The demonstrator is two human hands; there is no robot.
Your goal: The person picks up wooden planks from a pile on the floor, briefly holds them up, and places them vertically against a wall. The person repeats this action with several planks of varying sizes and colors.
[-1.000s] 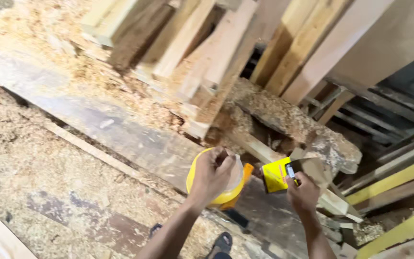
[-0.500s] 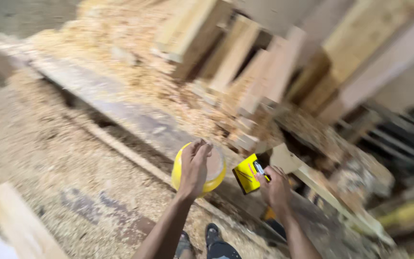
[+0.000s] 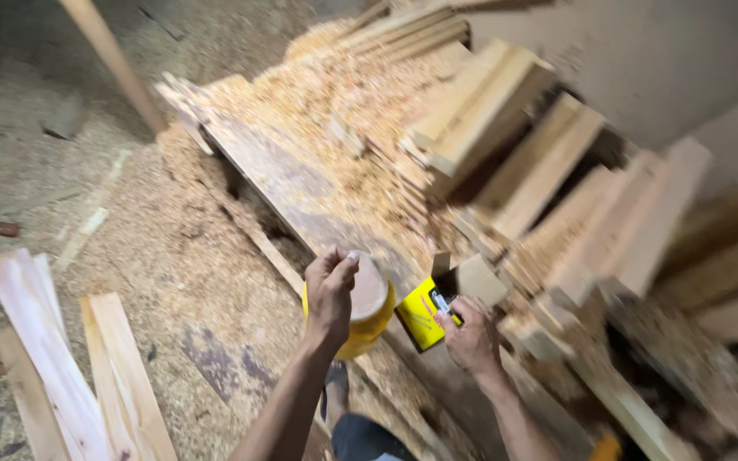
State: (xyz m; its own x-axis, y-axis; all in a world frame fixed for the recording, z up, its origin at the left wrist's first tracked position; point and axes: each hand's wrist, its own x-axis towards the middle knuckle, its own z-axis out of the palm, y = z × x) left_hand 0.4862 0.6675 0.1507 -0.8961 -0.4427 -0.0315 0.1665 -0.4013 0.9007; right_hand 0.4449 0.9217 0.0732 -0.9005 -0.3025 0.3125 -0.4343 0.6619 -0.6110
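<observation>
Both hands loaded above the sawdust-covered plank surface (image 3: 288, 183).
Left hand (image 3: 331, 290) fingers clasp round yellow plastic container (image 3: 369, 312); right hand (image 3: 470, 335) fingers grip yellow tape measure (image 3: 424, 312), blade apparently not yet drawn.

yellow round container (image 3: 367, 329), yellow box (image 3: 424, 314), pale tan planks (image 3: 506, 128)

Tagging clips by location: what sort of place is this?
Most likely a woodworking or sawmill shop. Sawdust and shavings cover the floor, cut timber pieces are stacked on the right, and loose planks lie on the floor at left.
</observation>
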